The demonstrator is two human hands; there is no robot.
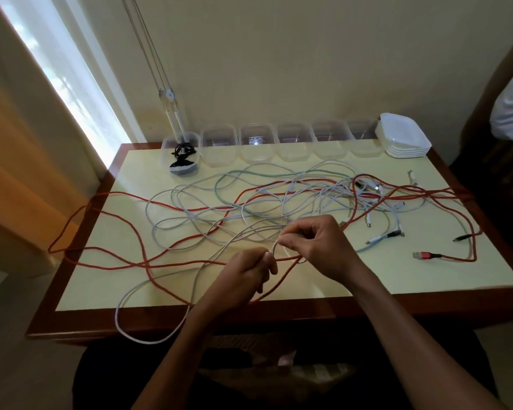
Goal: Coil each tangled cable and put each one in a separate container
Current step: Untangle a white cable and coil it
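A: Pinching a white cable (274,247), both hands meet over the table's (397,279) near edge; the left hand (243,279) is curled round the strand, knuckles up, forearm reaching in from below.

B: And the right hand (317,247)?

A: Just beyond, wrist bent inward; thumb and forefinger nip the same cable, making a small loop between the hands; its slack droops off the front edge.

B: The rest?

A: Red cable (166,263) and other white ones sprawl tangled across the top; a black cable (184,150) lies coiled in the leftmost container (180,156); clear containers (293,143) line the back edge.
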